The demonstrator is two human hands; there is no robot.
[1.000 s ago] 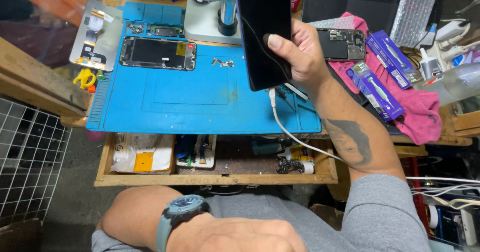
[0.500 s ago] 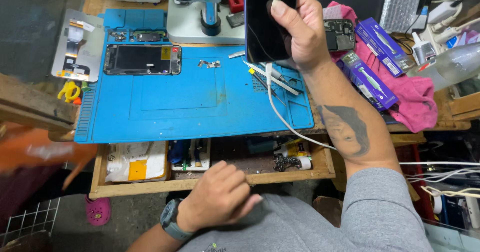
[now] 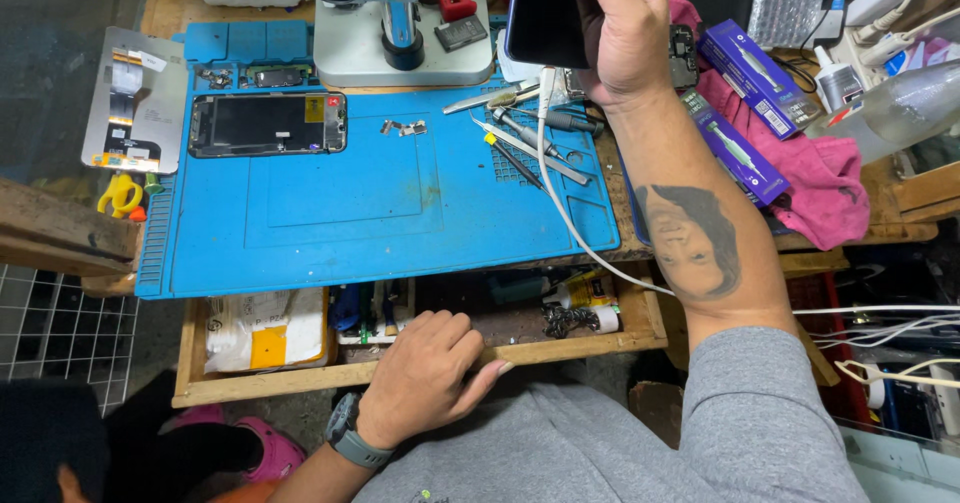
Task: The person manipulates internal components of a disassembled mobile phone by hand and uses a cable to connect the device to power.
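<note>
At the far left edge of the frame a silver phone back panel (image 3: 135, 98) lies flat, with yellow plastic bits (image 3: 120, 195) just below it. To its right a blue work mat (image 3: 380, 203) covers the middle of the wooden bench, and an opened phone (image 3: 268, 124) with a dark screen rests in the mat's upper left part. A microscope base (image 3: 402, 48) stands at the top centre, and tweezers (image 3: 530, 148) and small tools lie on the mat's upper right part. Below the mat an open wooden drawer (image 3: 420, 348) shows clutter; the left hand (image 3: 428, 378) rests at its front lip in the lower centre, fingers loosely curled and close together, holding nothing, with a grey watch (image 3: 352, 441) on the wrist. Further right, at the top of the frame, the right hand (image 3: 622, 33) is raised and grips a dark phone (image 3: 545, 13): the fingers wrap its right edge from behind, so the phone sits to the left of them and partly leaves the frame at the top. A white cable (image 3: 560, 203) hangs from the phone's lower end and runs down to the right. At the right lie purple boxes (image 3: 755, 63) on a pink cloth (image 3: 825, 178).
</note>
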